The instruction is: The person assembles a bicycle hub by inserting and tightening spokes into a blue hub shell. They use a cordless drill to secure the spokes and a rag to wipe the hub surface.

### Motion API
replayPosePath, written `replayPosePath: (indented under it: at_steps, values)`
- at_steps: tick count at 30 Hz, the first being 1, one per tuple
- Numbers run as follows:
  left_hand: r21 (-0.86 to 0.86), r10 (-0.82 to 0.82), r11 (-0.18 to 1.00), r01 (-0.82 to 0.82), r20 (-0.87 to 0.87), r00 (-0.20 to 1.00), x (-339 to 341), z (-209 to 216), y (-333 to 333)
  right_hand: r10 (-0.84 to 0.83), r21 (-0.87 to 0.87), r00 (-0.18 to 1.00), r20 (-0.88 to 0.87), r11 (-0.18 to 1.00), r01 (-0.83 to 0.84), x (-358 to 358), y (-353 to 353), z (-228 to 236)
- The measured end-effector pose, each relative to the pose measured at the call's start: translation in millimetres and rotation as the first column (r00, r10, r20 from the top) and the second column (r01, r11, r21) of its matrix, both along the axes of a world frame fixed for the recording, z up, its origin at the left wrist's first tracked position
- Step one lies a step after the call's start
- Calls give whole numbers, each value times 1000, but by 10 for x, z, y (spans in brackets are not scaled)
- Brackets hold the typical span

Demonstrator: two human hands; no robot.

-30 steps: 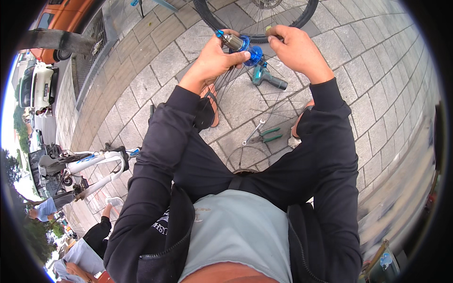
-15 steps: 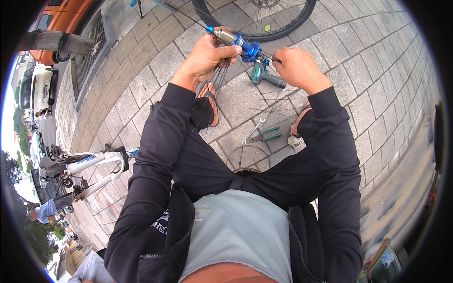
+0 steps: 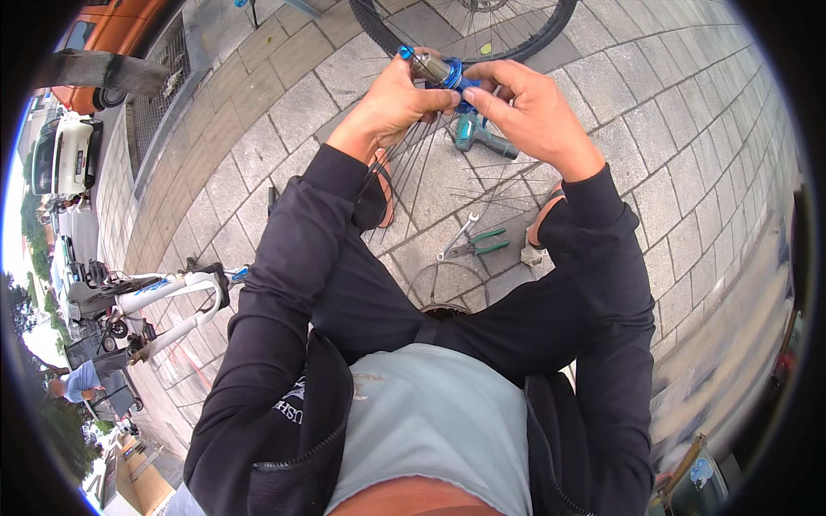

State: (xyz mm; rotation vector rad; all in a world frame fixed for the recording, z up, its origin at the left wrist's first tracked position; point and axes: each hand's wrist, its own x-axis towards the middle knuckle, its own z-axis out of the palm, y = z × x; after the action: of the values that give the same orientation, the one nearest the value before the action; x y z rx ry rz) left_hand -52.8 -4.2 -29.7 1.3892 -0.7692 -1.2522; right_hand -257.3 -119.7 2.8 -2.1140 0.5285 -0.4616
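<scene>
At the frame's upper centre, the left hand (image 3: 387,105) is clamped on the hub (image 3: 436,71), spokes (image 3: 413,146) hanging below; the right hand (image 3: 535,105) meets its blue end — pinching or not, I cannot tell. Best keep the hub steady — spokes untangled.

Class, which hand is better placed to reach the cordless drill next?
Probably the right hand: it is closer to the cordless drill, while the left hand, farther off, grips the bicycle hub.

Outdoor paved roadside (image 3: 714,198), orange vehicle (image 3: 120,30), white car (image 3: 76,155), trees (image 3: 64,426)
</scene>
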Motion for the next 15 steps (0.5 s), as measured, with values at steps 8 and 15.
replayPosePath:
  at_steps: [8,15]
  values:
    - [41,-115,993,112,89,989,-240,-165,-87,68,-278,964,258,961,6,394,27,-2]
    - [-27,-69,997,67,-58,996,-157,-290,-176,45,-226,987,156,974,-8,299,-7,114]
